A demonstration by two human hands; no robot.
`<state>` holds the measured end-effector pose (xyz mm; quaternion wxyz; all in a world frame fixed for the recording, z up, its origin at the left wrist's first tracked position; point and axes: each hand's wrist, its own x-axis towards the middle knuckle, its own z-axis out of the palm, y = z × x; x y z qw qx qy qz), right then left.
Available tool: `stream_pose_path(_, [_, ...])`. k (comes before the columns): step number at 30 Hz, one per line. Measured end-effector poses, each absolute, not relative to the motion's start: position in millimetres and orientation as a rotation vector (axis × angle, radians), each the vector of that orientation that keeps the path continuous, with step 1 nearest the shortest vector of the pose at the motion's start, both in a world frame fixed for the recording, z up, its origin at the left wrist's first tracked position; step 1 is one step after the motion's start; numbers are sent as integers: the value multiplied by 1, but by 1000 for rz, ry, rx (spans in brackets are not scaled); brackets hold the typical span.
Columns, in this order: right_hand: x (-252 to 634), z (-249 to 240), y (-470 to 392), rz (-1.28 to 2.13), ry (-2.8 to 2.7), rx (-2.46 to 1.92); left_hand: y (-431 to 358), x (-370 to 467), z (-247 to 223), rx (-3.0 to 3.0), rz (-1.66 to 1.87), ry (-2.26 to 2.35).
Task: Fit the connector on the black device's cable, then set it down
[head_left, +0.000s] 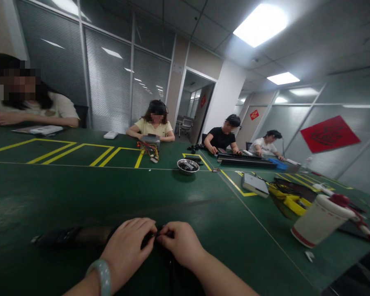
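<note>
My left hand [130, 242], with a pale bangle [102, 273] on its wrist, is closed, its thumb and fingers pinched around something small and dark. Close beside it, my right hand [182, 246] is also closed in a pinch, and the fingertips of both hands nearly meet. What they hold is too dark and covered to name. A long dark tool-like object [72, 238] with a brownish middle and a light tip lies on the green table [105, 193], left of my left hand. A dark strip [172, 271] shows below my right hand.
A metal bowl [188, 166] of dark parts stands ahead. To the right are a cream cup-like container [322, 222], a yellow tray [297, 204] and a silver box [255, 185]. Across the table, several people work; one has a wired metal unit [150, 140] in front.
</note>
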<state>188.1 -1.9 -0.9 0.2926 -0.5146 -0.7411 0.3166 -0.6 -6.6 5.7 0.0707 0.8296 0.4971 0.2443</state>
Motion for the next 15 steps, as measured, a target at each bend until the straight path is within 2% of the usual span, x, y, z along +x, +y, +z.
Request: stream_pose_path(15, [194, -10, 3, 898, -1955, -1330, -1, -5, -2, 2487, 717, 1491])
